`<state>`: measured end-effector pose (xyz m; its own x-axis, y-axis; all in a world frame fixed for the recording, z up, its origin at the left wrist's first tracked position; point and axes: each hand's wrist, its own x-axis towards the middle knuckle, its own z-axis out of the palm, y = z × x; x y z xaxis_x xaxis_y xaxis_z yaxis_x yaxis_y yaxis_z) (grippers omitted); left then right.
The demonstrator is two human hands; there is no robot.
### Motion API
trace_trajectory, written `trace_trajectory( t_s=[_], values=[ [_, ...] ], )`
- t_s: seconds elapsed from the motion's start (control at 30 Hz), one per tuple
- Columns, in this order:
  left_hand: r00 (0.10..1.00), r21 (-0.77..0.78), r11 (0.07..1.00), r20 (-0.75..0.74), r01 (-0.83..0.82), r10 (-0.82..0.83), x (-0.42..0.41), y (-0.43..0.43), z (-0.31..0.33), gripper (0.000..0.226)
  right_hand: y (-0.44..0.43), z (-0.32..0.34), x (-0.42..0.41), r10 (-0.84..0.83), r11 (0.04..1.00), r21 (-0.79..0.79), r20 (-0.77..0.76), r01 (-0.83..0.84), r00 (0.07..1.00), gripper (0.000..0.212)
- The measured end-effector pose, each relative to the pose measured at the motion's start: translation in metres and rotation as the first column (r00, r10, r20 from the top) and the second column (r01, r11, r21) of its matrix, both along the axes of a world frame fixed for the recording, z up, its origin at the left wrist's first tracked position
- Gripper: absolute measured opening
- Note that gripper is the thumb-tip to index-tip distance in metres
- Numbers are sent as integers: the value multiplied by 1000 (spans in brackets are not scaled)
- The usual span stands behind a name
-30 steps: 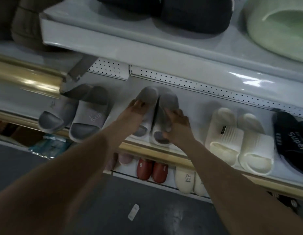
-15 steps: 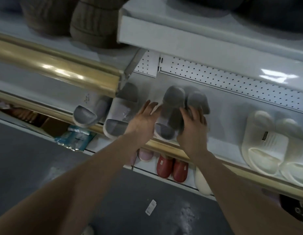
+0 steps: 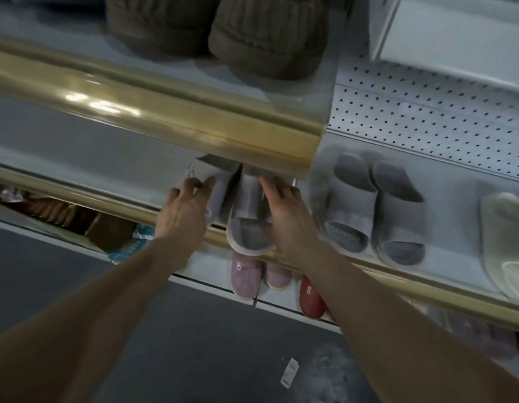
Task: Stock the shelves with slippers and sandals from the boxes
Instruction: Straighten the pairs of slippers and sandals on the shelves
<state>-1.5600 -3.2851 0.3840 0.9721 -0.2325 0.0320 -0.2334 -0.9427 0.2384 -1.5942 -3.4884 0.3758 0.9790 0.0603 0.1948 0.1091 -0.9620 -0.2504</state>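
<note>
A pair of light grey slides lies on the middle shelf [image 3: 421, 286], toes tucked under the gold edge of the upper shelf [image 3: 165, 112]. My left hand [image 3: 184, 209] curls over the left slide [image 3: 220, 190]. My right hand [image 3: 287, 219] grips the side of the right slide [image 3: 248, 225], whose heel hangs over the shelf's gold rim. Just to the right stands a second, darker grey pair [image 3: 374, 210], side by side and untouched.
Brown fuzzy slippers [image 3: 267, 36] sit on the upper shelf. Cream slides [image 3: 505, 245] lie at the far right. Pink slippers [image 3: 246, 276] and red ones [image 3: 310, 298] fill the bottom shelf. A cardboard box [image 3: 107, 231] stands low left. A paper tag [image 3: 289, 373] lies on the dark floor.
Both hands let go of the darker grey pair and moved left onto the lighter grey pair. The view swung left with them.
</note>
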Motion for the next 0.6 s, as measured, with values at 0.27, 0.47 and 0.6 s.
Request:
trace_trajectory(
  t_s=[0.27,0.47,0.6],
  values=[
    [993,-34,992,9,118,-118,38,14,-17,87,0,-15,25,-83,993,-84,-49,78,995,84],
    [990,-67,992,-85,105,-110,72,-2,-15,91,-4,-12,40,-168,985,-63,-72,163,983,84],
    [992,-58,995,-94,80,-85,80,-13,-18,84,-6,-14,52,-190,981,-59,-67,186,980,79]
  ],
)
